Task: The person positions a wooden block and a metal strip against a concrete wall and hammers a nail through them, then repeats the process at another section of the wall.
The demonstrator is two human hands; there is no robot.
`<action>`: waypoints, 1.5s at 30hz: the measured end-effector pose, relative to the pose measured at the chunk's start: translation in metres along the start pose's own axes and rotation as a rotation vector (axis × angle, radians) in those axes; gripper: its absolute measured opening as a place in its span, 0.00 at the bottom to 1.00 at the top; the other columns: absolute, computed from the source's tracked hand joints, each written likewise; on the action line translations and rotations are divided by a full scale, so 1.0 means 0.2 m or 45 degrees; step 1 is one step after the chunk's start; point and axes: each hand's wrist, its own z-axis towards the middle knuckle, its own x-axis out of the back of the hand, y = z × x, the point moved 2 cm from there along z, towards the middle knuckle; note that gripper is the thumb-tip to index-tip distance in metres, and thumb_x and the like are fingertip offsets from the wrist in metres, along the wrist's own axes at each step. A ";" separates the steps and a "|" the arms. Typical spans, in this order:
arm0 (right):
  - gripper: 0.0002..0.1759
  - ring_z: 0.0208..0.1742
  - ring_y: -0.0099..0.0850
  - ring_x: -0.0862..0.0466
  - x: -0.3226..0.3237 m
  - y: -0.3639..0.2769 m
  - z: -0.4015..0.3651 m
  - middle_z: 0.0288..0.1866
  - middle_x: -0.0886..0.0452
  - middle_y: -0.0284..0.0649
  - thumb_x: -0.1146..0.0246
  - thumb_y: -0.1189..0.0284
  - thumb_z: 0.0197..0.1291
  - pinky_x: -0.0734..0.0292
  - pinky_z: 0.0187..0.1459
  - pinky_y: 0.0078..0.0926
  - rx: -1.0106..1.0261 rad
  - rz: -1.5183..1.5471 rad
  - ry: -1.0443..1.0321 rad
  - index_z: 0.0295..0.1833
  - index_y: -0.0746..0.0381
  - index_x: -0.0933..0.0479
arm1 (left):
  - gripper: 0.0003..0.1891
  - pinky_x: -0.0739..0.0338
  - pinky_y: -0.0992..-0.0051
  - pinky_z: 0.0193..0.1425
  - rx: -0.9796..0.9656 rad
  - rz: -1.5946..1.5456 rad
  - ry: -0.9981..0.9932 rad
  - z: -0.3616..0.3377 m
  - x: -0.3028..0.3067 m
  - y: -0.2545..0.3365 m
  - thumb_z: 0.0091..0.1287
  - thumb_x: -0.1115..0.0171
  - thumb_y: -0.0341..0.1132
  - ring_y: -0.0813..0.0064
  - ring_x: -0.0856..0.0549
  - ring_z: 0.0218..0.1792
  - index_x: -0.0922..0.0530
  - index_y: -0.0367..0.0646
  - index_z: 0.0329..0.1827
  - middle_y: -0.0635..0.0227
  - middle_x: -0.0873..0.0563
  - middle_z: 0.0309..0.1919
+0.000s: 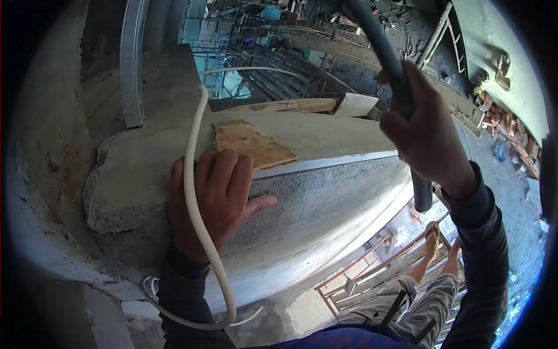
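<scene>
My left hand (pixel 218 200) lies on the edge of a concrete ledge (pixel 139 180), fingers bent lightly over its top and thumb stretched out along the side. Just beyond the fingertips, a rough-edged piece of plywood (pixel 253 142) rests on the ledge. A cream flexible tube (pixel 190 168) runs across the back of this hand and curls below the wrist. Raised at the right, my right hand (pixel 427 128) is closed round a thick dark bar (pixel 378 41). Its rounded lower end pokes out below the fist, and its upper end leaves the view.
A metal channel (pixel 132 64) stands upright at the left. Below, my feet stand on a slatted scaffold platform (pixel 343 279). Boards (pixel 290 106) and stacked metal bars lie beyond the ledge. Bricks (pixel 514 134) are piled by the far right wall.
</scene>
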 end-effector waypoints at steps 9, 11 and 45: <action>0.23 0.29 0.50 0.14 -0.18 0.08 -0.12 0.24 0.20 0.54 0.43 0.81 0.53 0.20 0.35 0.47 0.069 -0.119 -0.722 0.57 0.67 0.31 | 0.37 0.33 0.61 0.47 -0.020 0.006 0.093 0.01 -0.01 0.00 0.36 0.21 0.59 0.71 0.22 0.39 0.21 0.45 0.46 0.71 0.26 0.38; 0.23 0.28 0.50 0.14 -0.16 0.10 -0.10 0.25 0.20 0.55 0.43 0.81 0.53 0.20 0.34 0.46 0.149 -0.138 -0.685 0.57 0.67 0.31 | 0.37 0.33 0.62 0.47 -0.026 -0.003 0.108 0.01 -0.01 0.00 0.36 0.21 0.60 0.71 0.22 0.39 0.21 0.45 0.45 0.71 0.26 0.38; 0.07 0.08 0.22 0.35 0.34 1.43 -2.84 0.16 0.34 0.31 0.43 0.77 0.52 0.36 0.09 0.23 -1.567 0.550 0.657 0.37 0.58 0.32 | 0.21 0.24 0.63 0.43 0.010 -0.167 0.175 -0.11 0.16 -0.21 0.63 0.28 0.47 0.63 0.18 0.38 0.19 0.38 0.47 0.59 0.18 0.38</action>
